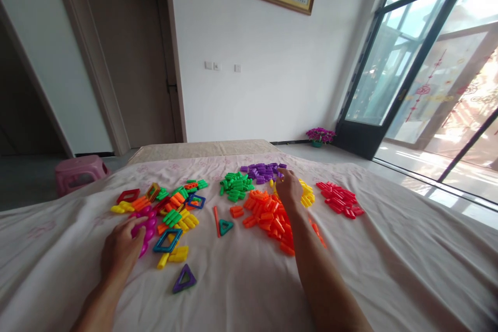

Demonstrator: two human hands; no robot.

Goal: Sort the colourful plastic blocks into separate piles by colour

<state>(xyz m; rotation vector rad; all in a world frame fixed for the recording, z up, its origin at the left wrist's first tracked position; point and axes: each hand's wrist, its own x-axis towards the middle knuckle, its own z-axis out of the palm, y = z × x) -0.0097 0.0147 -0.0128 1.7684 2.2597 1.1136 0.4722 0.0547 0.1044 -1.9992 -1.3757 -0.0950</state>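
Observation:
My left hand (122,244) is at the left edge of a mixed heap, its fingers curled on a magenta piece (148,225) with rounded bumps. Next to it in the heap lie green tube blocks (171,217), yellow tube blocks (189,221) and a blue square frame tile (167,240). My right hand (288,187) reaches across between the purple tube blocks (261,171) and the yellow pile (307,193). Its fingers bend together by the purple ones; what they hold, if anything, is hidden. Orange tube blocks (268,212) lie beneath the right wrist and forearm.
Green blocks (235,185) and red blocks (339,198) form separate piles on the wrinkled cloth (241,290). A teal triangle tile (225,226), a thin orange stick (216,221) and a purple triangle tile (184,279) lie apart. A pink stool (81,172) stands left.

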